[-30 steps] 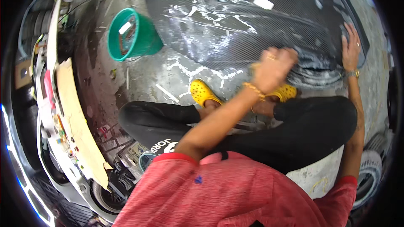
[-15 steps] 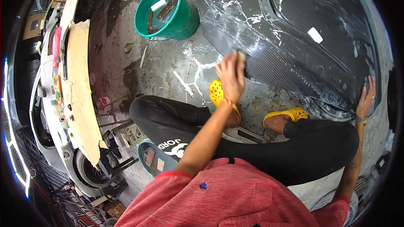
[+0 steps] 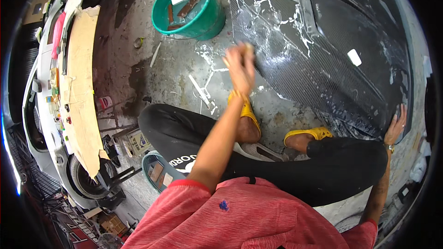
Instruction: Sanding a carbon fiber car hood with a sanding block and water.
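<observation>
A dark, wet carbon-weave panel [image 3: 332,76], shaped like a car hood, lies before me with whitish streaks on it. My left hand [image 3: 241,67] is at its left edge, fingers closed round a small pale-edged block [image 3: 249,50]. Motion blurs that hand, and its palm side is hidden. On the panel's near right edge rests my right hand [image 3: 396,124], fingers stretched out, nothing held. A white rectangular block [image 3: 354,57] lies on the panel between the hands, nearer the right one.
A green bucket [image 3: 217,20] of water holds brown strips and a white block. Beside my left knee is a smaller basin [image 3: 146,168]. A white stick [image 3: 199,88] lies on the wet floor. Leftward stand a long tan board [image 3: 83,83] and a car [image 3: 34,127].
My left hand has moved left and farther away along the panel's left edge, with the block in it. My right hand stays on the panel's edge. The whole view has shifted slightly.
</observation>
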### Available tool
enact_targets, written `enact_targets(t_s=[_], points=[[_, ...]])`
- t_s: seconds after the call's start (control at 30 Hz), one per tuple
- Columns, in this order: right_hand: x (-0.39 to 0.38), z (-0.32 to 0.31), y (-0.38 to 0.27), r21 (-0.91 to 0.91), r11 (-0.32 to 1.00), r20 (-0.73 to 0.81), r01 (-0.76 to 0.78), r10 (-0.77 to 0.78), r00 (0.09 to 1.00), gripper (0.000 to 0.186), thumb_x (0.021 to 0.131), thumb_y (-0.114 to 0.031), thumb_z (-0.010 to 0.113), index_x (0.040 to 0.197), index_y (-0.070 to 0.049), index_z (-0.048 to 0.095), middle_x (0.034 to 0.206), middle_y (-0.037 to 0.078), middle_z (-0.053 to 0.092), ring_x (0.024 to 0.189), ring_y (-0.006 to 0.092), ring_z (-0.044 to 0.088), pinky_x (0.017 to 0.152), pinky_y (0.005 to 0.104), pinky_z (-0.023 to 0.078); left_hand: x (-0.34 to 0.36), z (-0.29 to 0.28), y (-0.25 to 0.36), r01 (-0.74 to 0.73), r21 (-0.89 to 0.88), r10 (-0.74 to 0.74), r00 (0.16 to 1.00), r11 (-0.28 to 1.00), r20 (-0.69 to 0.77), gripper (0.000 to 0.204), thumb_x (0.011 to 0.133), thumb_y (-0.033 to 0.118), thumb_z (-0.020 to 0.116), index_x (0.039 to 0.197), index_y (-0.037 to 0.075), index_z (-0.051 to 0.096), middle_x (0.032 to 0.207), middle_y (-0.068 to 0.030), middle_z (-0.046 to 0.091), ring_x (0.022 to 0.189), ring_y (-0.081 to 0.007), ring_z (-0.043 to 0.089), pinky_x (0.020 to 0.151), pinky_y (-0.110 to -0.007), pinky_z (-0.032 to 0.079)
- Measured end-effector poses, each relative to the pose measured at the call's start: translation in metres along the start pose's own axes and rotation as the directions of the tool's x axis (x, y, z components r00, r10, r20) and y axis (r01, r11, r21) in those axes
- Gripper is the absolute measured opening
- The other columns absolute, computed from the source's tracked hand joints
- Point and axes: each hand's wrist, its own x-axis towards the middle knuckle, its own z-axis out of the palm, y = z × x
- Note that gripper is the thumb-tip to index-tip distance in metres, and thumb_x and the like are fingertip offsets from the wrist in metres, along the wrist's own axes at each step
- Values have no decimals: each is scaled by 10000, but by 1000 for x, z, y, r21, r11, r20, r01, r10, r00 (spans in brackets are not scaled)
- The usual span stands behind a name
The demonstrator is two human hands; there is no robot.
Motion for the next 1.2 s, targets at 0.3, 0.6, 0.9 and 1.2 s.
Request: enact_targets(t_s=[0.3, 0.6, 0.9, 1.2], points=[[0, 3, 1, -48, 999, -41, 11, -13, 999, 529, 1096, -370, 373, 1515, -64, 478, 1575, 174, 440, 1458, 358, 386, 1195, 466, 269, -6, 8, 1, -33, -24, 32, 999, 999, -27, 341, 922, 97, 680, 1255, 33, 646, 1171, -150, 620, 1144, -334, 565, 1047, -461, 368], [1, -1, 1, -34, 999, 14, -35, 35, 999, 526, 1095, -361, 372, 1516, -64, 476, 1584, 169, 435, 1462, 363, 386, 1199, 463, 267, 22, 16, 1, -89, 129, 94, 995, 988, -36, 306, 962, 174, 644, 1251, 72, 646, 1223, -162, 599, 1139, -384, 537, 995, -497, 393], [1, -1, -1, -16, 1000, 37, -19, 20, 999, 523, 1097, -373, 379, 1524, -86, 471, 1596, 154, 426, 1478, 343, 374, 1204, 458, 259, 19, 20, 8, -126, 95, 142, 971, 987, -191, 288, 956, 119, 670, 1226, 21, 640, 1093, -169, 631, 1080, -344, 578, 980, -412, 390], [-1, 3, 7, -20, 1000, -4, -7, 7, 1000, 512, 1102, -378, 376, 1532, -117, 472, 1591, 129, 435, 1473, 323, 382, 1204, 450, 263, -32, 12, 12, -126, 74, 130, 991, 989, -44, 351, 940, 126, 656, 1272, 19, 621, 1160, -190, 603, 1113, -358, 553, 1012, -463, 369]])
